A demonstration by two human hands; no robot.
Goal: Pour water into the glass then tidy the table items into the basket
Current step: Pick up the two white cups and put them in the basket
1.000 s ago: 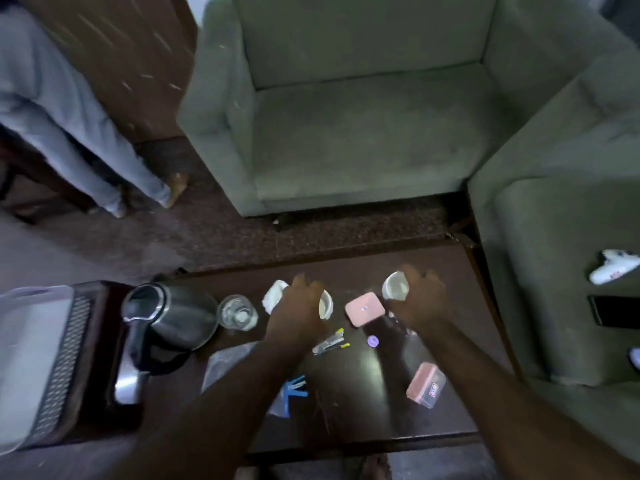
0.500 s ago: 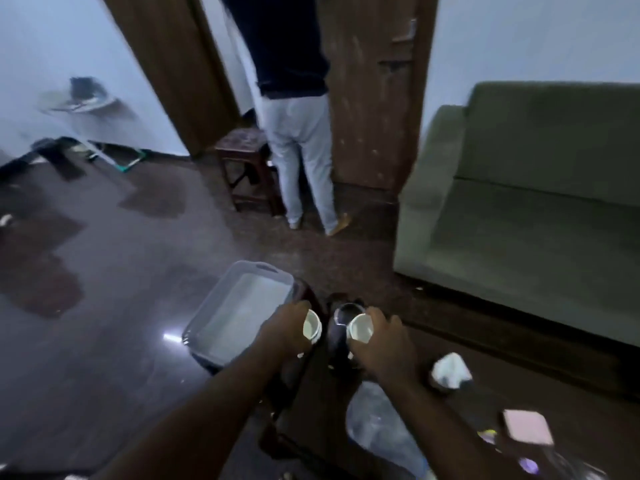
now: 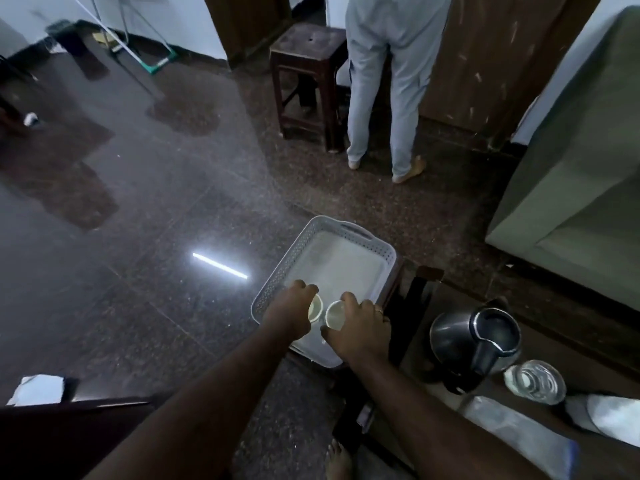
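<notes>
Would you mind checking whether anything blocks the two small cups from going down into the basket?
Nothing visible does. The left hand and right hand hold the small cups over the basket, whose floor beneath looks bare.

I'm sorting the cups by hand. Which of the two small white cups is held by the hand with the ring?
The cup on the right, gripped by the right hand, which wears the ring. The other cup sits in the ringless left hand, over the basket.

Two small white cups (image 3: 316, 307) (image 3: 335, 315), one gray basket (image 3: 349, 230), one dark kettle (image 3: 474, 336), one glass (image 3: 535, 382), one wooden stool (image 3: 306, 60) and two hands (image 3: 289, 311) (image 3: 360, 327) are visible.
</notes>
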